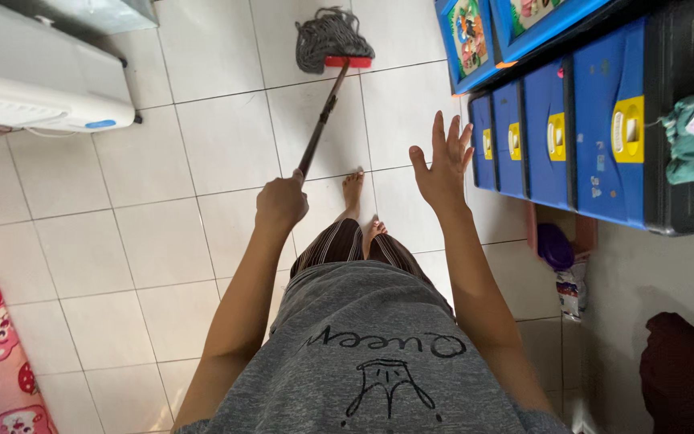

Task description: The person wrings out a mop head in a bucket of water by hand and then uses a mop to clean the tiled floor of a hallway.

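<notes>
Left hand (280, 202) fist-clamped round the top of the mop handle (320, 120), one-handed grip, stick angled forward so the grey string mop head (331, 36) sits flat on the white tiled floor (122, 209) ahead of bare feet. Right hand (442, 165) empty, fingers spread apart, raised near the blue drawer unit (596, 137), likely for balance

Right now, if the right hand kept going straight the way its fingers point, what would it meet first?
The right hand is open, fingers pointing up-frame beside the blue drawer unit. Likely the drawer fronts or bare floor tiles first; depth is unclear.
</notes>
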